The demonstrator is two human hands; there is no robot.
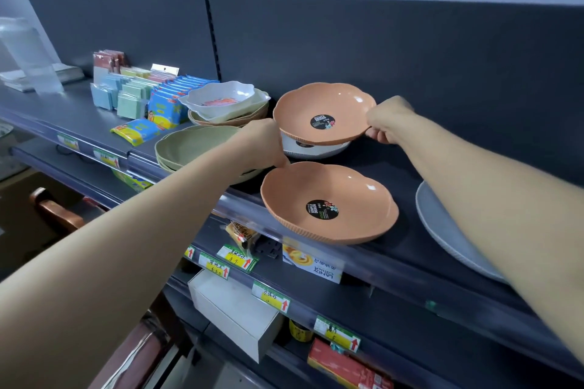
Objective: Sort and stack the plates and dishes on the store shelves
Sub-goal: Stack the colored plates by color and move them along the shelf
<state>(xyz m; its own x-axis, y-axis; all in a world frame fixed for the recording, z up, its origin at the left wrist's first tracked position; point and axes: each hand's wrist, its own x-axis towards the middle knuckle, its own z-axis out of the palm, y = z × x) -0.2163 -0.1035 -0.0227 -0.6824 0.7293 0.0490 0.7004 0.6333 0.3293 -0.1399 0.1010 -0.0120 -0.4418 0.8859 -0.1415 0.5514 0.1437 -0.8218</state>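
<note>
An orange scalloped dish (319, 104) with a black sticker sits tilted on top of a white dish (316, 151) at the back of the dark shelf (410, 240). My right hand (387, 123) pinches its right rim. My left hand (268, 142) grips its left rim, fingers reaching down beside a second orange dish (347, 196) at the shelf front. Left of my hands lie stacked green dishes (189, 148) and a pile topped by a white flowered dish (221, 101). A grey plate (442, 230) lies under my right forearm.
Packs of cloths and sponges (148, 95) stand on the shelf at left, one yellow and blue pack (136, 131) lying near the edge. Lower shelves carry price tags (271, 295), a white box (234, 309) and a red box (344, 366). A dark back panel closes the shelf.
</note>
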